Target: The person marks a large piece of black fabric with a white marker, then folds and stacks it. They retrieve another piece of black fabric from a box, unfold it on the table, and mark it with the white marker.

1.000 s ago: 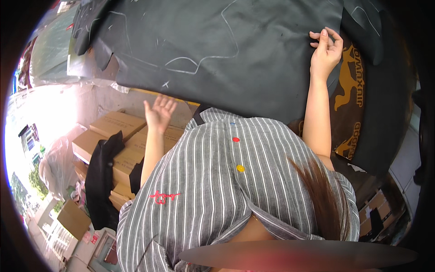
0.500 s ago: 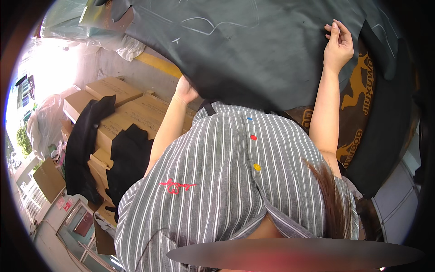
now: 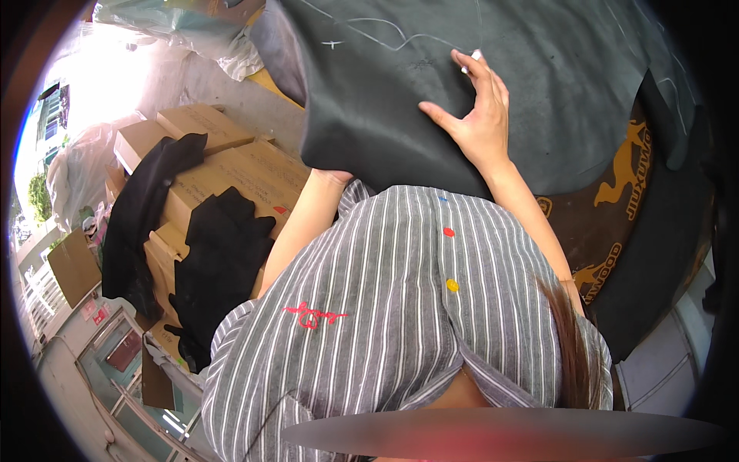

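A large dark grey-green leather sheet (image 3: 554, 100) spreads in front of me, with thin white curved lines and a small cross drawn on it. My right hand (image 3: 481, 127) is over the sheet's middle, thumb spread away from the fingers. Between those fingers sits a small white stick, its ends showing at either side of a finger; it looks like chalk. My left hand (image 3: 332, 177) is at the sheet's near left edge, its fingers hidden beneath the leather. Along that left side the edge is raised and curls over, showing a paler greyish face.
Brown cardboard boxes (image 3: 239, 169) are stacked at my left, with black leather pieces (image 3: 219, 266) draped over them. Dark brown material with orange print (image 3: 616, 200) lies under the sheet at right. Clear plastic bags (image 3: 85, 169) stand farther left.
My right hand has moved left from the sheet's right side to its middle, and its fingers have spread. The sheet's left edge has lifted and folded over near my left hand.
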Motion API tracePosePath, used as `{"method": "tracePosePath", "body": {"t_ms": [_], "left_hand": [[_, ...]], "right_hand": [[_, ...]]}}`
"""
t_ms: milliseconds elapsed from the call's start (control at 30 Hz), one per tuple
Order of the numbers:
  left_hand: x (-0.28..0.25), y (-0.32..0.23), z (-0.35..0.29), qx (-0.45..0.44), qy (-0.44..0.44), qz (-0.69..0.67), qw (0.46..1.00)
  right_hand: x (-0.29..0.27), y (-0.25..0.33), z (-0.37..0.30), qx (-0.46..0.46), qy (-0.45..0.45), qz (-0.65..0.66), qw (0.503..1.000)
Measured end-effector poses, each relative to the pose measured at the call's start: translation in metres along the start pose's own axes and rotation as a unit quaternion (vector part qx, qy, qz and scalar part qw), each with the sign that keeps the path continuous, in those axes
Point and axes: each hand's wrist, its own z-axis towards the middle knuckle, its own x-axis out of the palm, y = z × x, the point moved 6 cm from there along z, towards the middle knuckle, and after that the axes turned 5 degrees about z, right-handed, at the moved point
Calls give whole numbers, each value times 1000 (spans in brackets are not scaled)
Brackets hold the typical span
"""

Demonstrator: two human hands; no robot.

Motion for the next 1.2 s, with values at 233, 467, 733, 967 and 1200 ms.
{"method": "tracePosePath", "body": {"t_ms": [233,467,733,967,1200], "left_hand": [[0,0,9,6,-71,70,995],[-5,8,23,-57,-137,69,987],[0,27,36,-135,-204,88,966],[11,54,67,-172,-215,123,953],[21,72,82,-189,-236,156,940]], "right_hand": [[11,6,2,-5,69,-114,991],[3,-2,3,6,37,-68,997],[-141,-115,44,88,-229,196,949],[-165,-143,54,95,-236,43,966],[-153,-119,62,-5,-128,26,991]]}}
